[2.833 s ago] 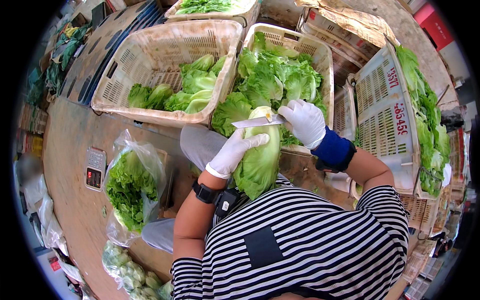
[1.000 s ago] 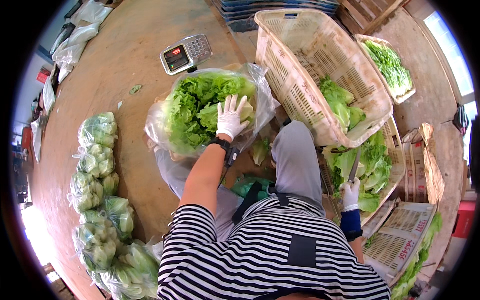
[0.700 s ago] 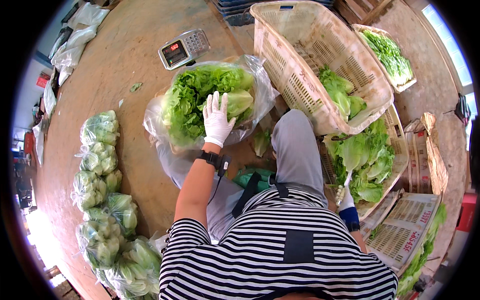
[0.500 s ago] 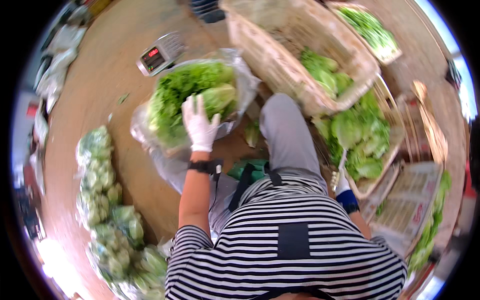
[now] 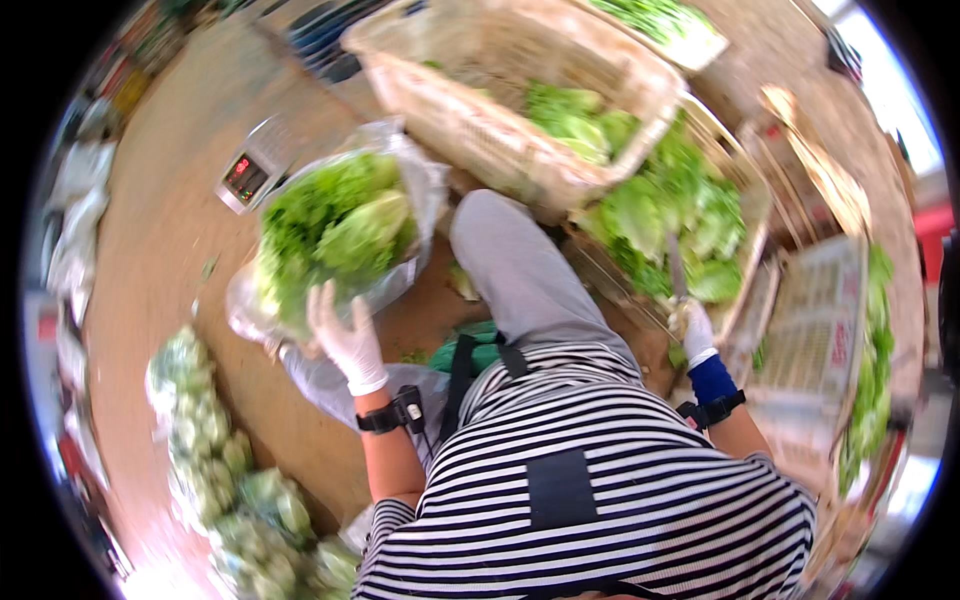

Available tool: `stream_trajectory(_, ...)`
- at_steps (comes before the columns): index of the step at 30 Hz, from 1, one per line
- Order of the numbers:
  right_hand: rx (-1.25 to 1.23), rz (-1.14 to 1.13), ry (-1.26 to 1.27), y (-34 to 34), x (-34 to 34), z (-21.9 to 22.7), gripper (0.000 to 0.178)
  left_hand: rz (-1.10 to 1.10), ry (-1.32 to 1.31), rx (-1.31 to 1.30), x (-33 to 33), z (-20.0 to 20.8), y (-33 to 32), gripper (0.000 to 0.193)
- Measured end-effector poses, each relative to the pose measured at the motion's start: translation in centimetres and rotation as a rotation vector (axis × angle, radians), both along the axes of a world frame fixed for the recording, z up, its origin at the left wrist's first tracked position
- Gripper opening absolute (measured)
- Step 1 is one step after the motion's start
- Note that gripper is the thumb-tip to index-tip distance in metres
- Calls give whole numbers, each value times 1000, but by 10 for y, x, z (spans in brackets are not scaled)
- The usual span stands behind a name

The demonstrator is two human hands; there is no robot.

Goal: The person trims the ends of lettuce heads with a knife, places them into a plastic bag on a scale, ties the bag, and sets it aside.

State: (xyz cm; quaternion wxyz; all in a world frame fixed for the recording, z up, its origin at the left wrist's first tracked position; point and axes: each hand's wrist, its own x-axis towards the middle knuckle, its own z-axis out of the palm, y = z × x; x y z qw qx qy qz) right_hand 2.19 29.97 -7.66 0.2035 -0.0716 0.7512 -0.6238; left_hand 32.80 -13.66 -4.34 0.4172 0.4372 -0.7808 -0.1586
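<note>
My left hand (image 5: 343, 338) wears a white glove and is open, fingers apart, at the near edge of a clear plastic bag (image 5: 428, 185). Leafy green lettuce (image 5: 365, 238) fills the open bag on the left. In my gloved right hand (image 5: 694, 328) is a knife (image 5: 676, 265), its blade pointing away over the lettuce leaves (image 5: 640, 215) in the lower plastic crate (image 5: 757, 235). The fingers of this hand are closed around the handle, which is mostly hidden.
A large, dirty cream crate (image 5: 480, 125) with some lettuce inside stands ahead. Beyond the bag is a digital scale (image 5: 250, 172) with a red display. Filled bags of greens (image 5: 200, 430) line the floor at left. A flattened crate (image 5: 815, 320) lies at right.
My left hand has drawn back from the lettuce toward me. My right hand with the knife has come forward into fuller view. The whole view has shifted, moving the scene leftward.
</note>
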Motion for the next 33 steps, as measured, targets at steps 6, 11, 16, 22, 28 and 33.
stream_trajectory(6,401,370,1105,-185,-76,104,27,53,143,78,31,13,17,41)
stream_trajectory(11,455,545,1053,-236,-147,87,25,139,115,-1,85,-3,24,38)
stream_trajectory(16,517,615,933,-242,-159,79,32,282,385,158,111,-20,36,31)
stream_trajectory(22,202,363,1338,-294,-59,128,50,462,449,379,108,-5,18,58)
stream_trajectory(28,327,683,886,-459,37,62,92,552,454,442,101,-17,-83,90)
stream_trajectory(33,312,1001,656,-561,-21,-21,40,240,911,696,106,-22,-152,13)
